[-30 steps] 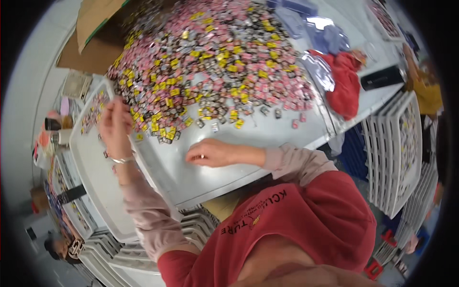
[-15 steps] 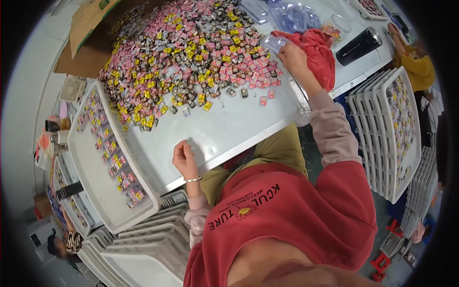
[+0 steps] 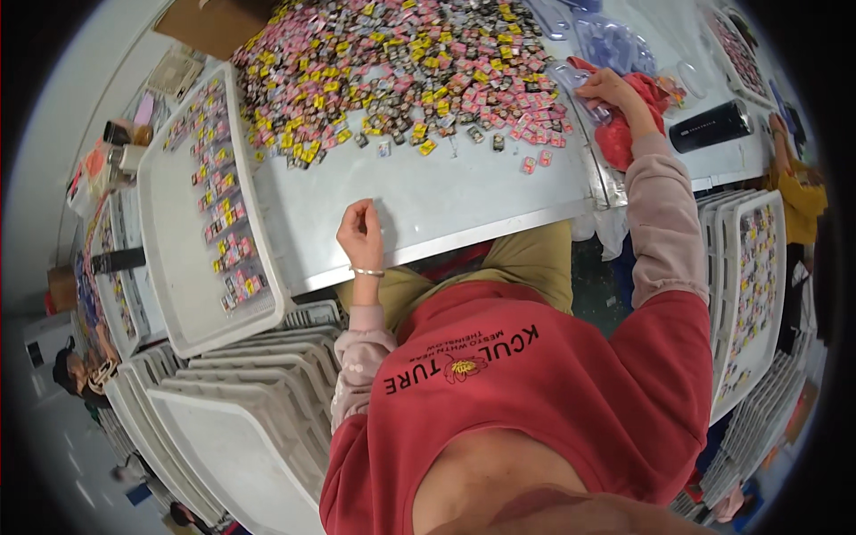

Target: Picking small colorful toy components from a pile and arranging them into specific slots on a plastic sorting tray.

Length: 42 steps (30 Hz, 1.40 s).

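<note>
My right hand (image 3: 610, 91) grips a clear plastic blister tray (image 3: 580, 85) above a crumpled red cloth (image 3: 615, 143) at the right of the table. My left hand (image 3: 360, 230) hovers over the bare front part of the white table (image 3: 464, 192), its fingers curled in and nothing visible in them. Beyond it spreads a big heap of small pink, yellow and black printed pieces (image 3: 401, 67). Two pink pieces (image 3: 537, 162) lie apart near the heap's right front. To the left, a white tray (image 3: 169, 259) holds a slanting row of filled clear packs (image 3: 223, 214).
Clear bluish plastic shells (image 3: 615, 45) lie at the back right, near a black tumbler (image 3: 711, 127). A cardboard box (image 3: 209, 27) stands at the back left. Stacked white trays (image 3: 232, 419) rise at lower left, more trays (image 3: 758, 294) at right. Another person's yellow sleeve (image 3: 800, 201) shows far right.
The view has shifted, so the table sits higher and farther right. My right hand has lifted the clear blister tray over the red cloth. My left hand stays curled over the table front.
</note>
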{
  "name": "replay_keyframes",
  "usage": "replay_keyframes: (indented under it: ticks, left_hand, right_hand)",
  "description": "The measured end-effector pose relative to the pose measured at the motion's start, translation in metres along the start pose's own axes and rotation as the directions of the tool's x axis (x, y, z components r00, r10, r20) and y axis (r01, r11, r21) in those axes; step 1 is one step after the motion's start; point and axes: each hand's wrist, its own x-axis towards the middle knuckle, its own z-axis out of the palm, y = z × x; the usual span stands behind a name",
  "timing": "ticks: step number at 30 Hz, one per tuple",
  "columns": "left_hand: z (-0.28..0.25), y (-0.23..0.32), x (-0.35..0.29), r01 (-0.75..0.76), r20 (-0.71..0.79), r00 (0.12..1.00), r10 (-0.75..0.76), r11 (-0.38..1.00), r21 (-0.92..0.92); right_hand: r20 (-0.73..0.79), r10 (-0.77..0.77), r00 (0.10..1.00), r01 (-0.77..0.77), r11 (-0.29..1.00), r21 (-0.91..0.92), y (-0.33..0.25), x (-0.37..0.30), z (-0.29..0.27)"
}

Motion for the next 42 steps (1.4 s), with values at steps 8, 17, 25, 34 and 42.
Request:
replay_keyframes:
  ticks: [8, 17, 25, 34, 42]
  left_hand:
    - [0.005, -0.001, 0.002, -0.041, -0.023, 0.999, 0.043, 0.997, 0.072]
    - [0.002, -0.005, 0.000, -0.074, -0.006, 0.997, 0.074, 0.995, 0.071]
    - [0.000, 0.017, -0.001, -0.176, -0.132, 0.971, 0.199, 0.970, 0.169]
    - [-0.027, 0.026, -0.018, -0.459, 0.222, 0.885, 0.409, 0.688, 0.562]
    - [-0.023, 0.018, -0.010, -0.417, 0.193, 0.906, 0.376, 0.724, 0.549]
  right_hand:
    - [-0.068, -0.208, 0.976, 0.202, 0.976, -0.085, 0.029, 0.017, 0.004]
    - [-0.763, -0.144, 0.630, -0.233, 0.902, -0.363, -0.040, -0.058, 0.031]
    - [-0.060, -0.958, 0.281, 0.841, 0.276, -0.465, -0.135, -0.116, 0.248]
    - [-0.237, -0.908, 0.345, 0.892, 0.396, -0.217, -0.168, -0.081, 0.295]
    - [0.040, -0.856, 0.516, 0.730, 0.415, -0.543, -0.181, -0.051, 0.291]
